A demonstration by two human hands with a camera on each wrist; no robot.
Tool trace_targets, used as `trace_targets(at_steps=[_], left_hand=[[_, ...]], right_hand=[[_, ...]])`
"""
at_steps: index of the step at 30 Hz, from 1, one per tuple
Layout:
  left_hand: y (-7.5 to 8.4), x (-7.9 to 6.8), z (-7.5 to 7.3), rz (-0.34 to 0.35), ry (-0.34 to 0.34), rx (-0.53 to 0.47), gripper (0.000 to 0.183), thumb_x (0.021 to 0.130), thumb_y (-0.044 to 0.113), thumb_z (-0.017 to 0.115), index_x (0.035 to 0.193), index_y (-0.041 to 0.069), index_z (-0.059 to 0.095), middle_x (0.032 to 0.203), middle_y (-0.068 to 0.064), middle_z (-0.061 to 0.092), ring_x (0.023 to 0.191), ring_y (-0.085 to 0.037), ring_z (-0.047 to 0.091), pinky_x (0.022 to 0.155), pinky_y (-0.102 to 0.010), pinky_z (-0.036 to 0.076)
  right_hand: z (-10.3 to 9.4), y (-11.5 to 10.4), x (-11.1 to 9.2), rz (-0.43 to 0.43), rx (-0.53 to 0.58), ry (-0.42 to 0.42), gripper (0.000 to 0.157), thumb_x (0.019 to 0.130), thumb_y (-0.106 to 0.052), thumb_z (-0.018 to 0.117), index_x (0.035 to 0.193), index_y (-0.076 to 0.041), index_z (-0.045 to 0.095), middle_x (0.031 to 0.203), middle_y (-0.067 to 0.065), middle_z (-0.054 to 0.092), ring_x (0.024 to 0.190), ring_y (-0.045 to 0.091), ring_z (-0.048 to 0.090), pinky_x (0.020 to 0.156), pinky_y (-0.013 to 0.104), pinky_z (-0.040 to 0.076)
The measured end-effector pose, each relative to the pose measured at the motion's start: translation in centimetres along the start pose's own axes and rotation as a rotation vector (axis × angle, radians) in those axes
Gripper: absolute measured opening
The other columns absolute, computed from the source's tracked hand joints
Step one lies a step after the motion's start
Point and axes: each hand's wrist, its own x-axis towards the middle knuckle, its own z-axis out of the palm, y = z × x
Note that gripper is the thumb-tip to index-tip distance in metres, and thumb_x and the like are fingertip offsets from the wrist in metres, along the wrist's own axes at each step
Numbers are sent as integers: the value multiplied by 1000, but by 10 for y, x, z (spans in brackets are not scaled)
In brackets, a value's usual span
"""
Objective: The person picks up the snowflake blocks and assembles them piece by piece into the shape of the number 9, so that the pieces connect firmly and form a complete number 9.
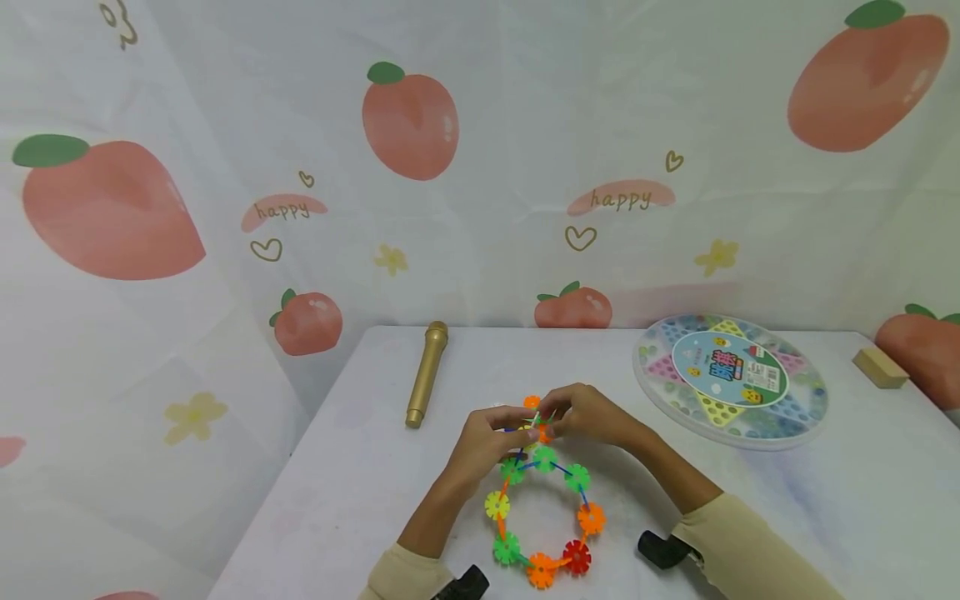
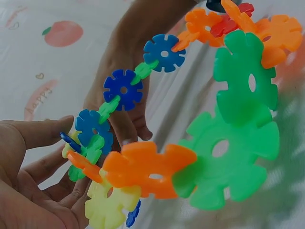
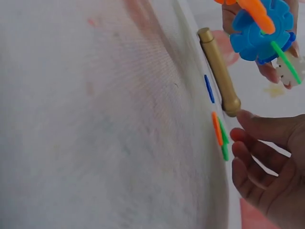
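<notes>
Notched plastic snowflake discs in several colours are joined into a ring (image 1: pixel 506 548) that lies on the white table. My left hand (image 1: pixel 483 442) holds discs at the ring's far side, its thumb against a dark blue disc (image 2: pixel 71 142) in the left wrist view. Behind it in that view runs a string of blue and green discs (image 2: pixel 123 89). A blue disc (image 3: pixel 262 29) shows by the left hand in the right wrist view. My right hand (image 1: pixel 585 414) is just beside, its fingers loosely bent, with nothing visible between them in the right wrist view (image 3: pixel 269 160).
Loose orange (image 3: pixel 217 128) and blue (image 3: pixel 209 89) discs lie near the right fingertips. A gold microphone-shaped stick (image 1: pixel 426 375) lies at the back left. A round board-game box (image 1: pixel 731 425) lies at the back right, with a small wooden block (image 1: pixel 881 368) beyond it.
</notes>
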Motion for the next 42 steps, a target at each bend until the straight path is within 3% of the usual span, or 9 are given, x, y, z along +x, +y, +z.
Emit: trace_targets(at_steps=[7, 15, 21, 33, 37, 42], left_hand=[[0, 2, 2, -11, 3, -6, 36, 98, 22, 77, 128, 2, 75, 114, -8, 74, 96, -20, 73, 88, -35, 63], [0, 4, 4, -18, 5, 2, 36, 99, 21, 76, 130, 1, 74, 125, -16, 72, 96, -16, 71, 90, -35, 62], [0, 4, 5, -12, 3, 11, 39, 99, 25, 77, 131, 3, 74, 125, -9, 74, 100, -16, 71, 93, -37, 62], [7, 9, 13, 14, -2, 26, 33, 96, 22, 80, 122, 2, 79, 119, -10, 77, 87, -11, 71, 83, -27, 62], [7, 12, 15, 24, -1, 45, 28, 96, 22, 80, 119, 5, 81, 119, -9, 76, 85, -12, 72, 80, -25, 61], [7, 14, 17, 38, -10, 73, 24, 95, 23, 81, 113, 8, 83, 108, -5, 79, 85, -12, 70, 78, -23, 59]], right_hand=[[3, 2, 2, -1, -55, -36, 15, 88, -4, 82, 98, -15, 79, 96, -3, 74, 87, 15, 67, 83, 31, 60], [3, -4, -2, 40, -124, -48, 14, 88, 0, 81, 97, -11, 81, 93, 0, 66, 85, 15, 59, 78, 27, 55], [1, -6, -6, 61, -136, -54, 15, 86, 2, 79, 92, -12, 78, 93, 0, 64, 86, 17, 58, 80, 30, 54], [-10, 2, -21, 40, -107, -58, 5, 92, -7, 78, 89, -11, 78, 82, -6, 70, 78, 14, 62, 75, 26, 55], [-18, 6, -26, 38, -61, -34, 3, 94, -11, 78, 91, -12, 78, 82, -5, 71, 74, 14, 63, 69, 28, 56], [-30, 3, -32, 40, 19, 5, 4, 99, -11, 71, 98, -10, 75, 88, -1, 72, 77, 21, 67, 69, 32, 61]])
